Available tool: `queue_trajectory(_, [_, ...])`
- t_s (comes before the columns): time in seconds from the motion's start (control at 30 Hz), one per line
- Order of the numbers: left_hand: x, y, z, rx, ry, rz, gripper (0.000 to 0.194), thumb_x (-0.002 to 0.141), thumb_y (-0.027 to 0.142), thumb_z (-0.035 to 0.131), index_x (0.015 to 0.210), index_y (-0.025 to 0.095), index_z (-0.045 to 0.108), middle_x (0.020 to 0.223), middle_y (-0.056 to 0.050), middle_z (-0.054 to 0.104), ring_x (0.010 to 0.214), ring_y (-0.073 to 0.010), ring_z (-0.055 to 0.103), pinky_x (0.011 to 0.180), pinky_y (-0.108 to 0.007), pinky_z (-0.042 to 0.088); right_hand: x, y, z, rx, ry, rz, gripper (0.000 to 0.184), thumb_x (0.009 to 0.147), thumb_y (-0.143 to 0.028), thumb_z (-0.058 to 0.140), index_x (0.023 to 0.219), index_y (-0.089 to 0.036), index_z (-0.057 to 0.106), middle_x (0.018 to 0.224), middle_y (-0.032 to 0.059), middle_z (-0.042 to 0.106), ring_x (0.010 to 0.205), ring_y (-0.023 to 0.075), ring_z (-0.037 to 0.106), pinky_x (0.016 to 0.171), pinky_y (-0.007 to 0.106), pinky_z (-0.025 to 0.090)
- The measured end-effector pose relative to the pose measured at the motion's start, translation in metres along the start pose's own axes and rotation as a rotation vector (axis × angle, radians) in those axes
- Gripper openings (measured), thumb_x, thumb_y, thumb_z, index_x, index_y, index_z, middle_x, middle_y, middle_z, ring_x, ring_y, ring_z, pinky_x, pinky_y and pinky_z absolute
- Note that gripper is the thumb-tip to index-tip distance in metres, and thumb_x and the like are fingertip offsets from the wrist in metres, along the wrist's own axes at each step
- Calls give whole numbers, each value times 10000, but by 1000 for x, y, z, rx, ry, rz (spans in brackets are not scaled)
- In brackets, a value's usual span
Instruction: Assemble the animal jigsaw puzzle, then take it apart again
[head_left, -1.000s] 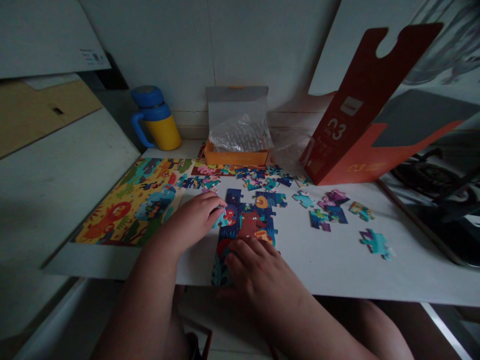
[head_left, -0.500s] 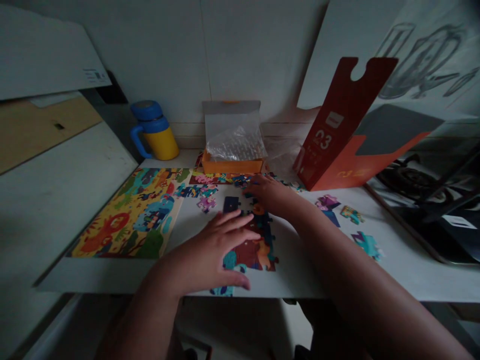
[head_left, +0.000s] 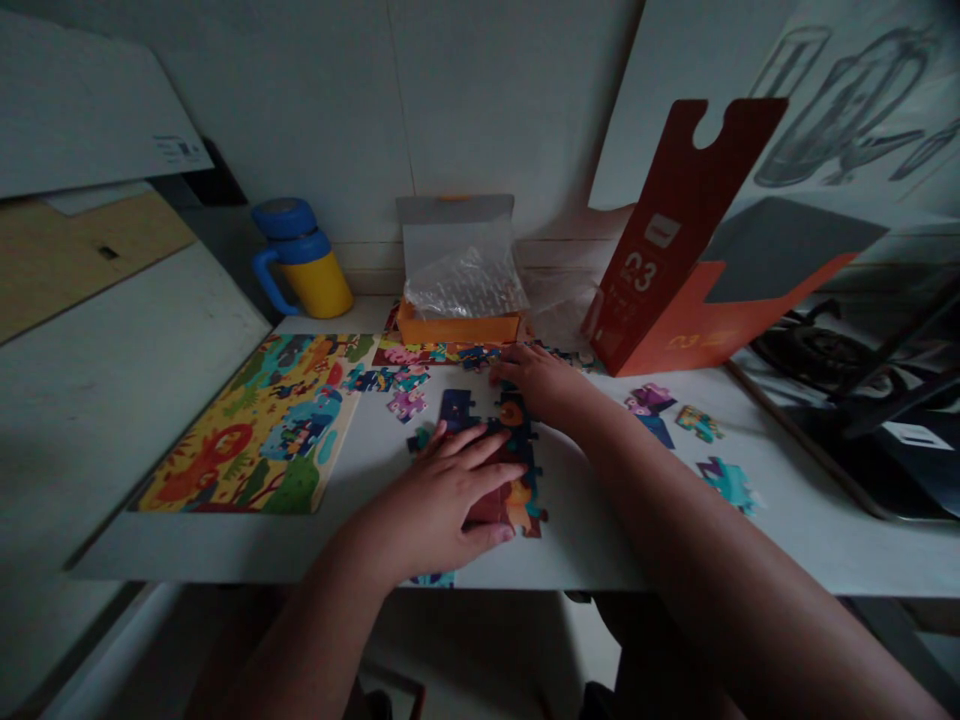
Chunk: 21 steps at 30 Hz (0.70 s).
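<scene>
A partly joined puzzle section (head_left: 517,500) in dark blue, brown and orange lies at the table's front middle. My left hand (head_left: 442,495) rests flat on it, fingers stretched out. My right hand (head_left: 536,380) reaches past it to the loose pieces (head_left: 480,355) near the orange box, fingers curled down on them; what they hold is hidden. A colourful picture sheet (head_left: 270,430) lies to the left.
An orange box (head_left: 457,325) with a plastic bag stands at the back. A blue and yellow mug (head_left: 304,265) is at the back left. A tall red carton (head_left: 675,260) stands to the right. Loose pieces (head_left: 697,425) lie right. A stove (head_left: 847,390) borders the table.
My right hand left the puzzle section and reached forward to the loose pieces by the box. My left hand moved from the section's upper left to lie flat on it.
</scene>
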<state>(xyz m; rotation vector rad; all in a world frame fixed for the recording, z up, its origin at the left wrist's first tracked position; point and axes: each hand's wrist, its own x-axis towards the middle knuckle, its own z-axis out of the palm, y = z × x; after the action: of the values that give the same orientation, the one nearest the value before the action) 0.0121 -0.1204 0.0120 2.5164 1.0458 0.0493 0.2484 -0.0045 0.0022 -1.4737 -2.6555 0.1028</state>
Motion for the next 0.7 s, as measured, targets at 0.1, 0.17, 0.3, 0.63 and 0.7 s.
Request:
queue_trajectory(0.1, [0, -1, 0, -1, -8, -4, 701, 969, 548, 722, 1621, 401, 510, 1809, 1, 293, 1689, -310, 219, 1381, -606, 120, -3, 6, -3, -4, -6, 50, 356, 1016, -142, 528, 1271, -268, 743, 1470, 117, 613, 1289, 288, 605, 1035, 376, 490])
queue_trajectory(0.17, [0, -1, 1, -5, -10, -7, 712, 963, 566, 723, 1622, 407, 506, 1810, 2, 291, 1688, -311, 222, 1380, -608, 114, -7, 9, -6, -23, -11, 97, 329, 1016, -150, 518, 1223, -253, 753, 1417, 126, 643, 1262, 295, 619, 1006, 375, 493])
queue_trajectory(0.3, [0, -2, 0, -5, -21, -22, 710, 970, 574, 708, 1626, 395, 503, 1814, 2, 278, 1690, -311, 214, 1381, -605, 121, -14, 10, -16, -27, -60, 190, 381, 983, -102, 510, 1228, -249, 762, 1334, 120, 705, 1150, 267, 679, 936, 342, 489])
queue_trajectory(0.63, [-4, -3, 3, 16, 40, -42, 733, 970, 619, 690, 1633, 373, 493, 1792, -6, 346, 1661, -314, 291, 1380, -576, 181, -21, 7, -19, -40, -93, 243, 391, 1001, -141, 493, 1262, -247, 764, 1316, 147, 722, 1142, 276, 695, 937, 353, 494])
queue_trajectory(0.7, [-5, -3, 3, 20, 47, -66, 753, 969, 638, 681, 1640, 354, 491, 1793, -13, 343, 1659, -327, 291, 1376, -567, 208, -21, 8, -19, -38, -83, 236, 390, 1001, -138, 495, 1263, -243, 764, 1303, 154, 722, 1152, 286, 693, 947, 360, 500])
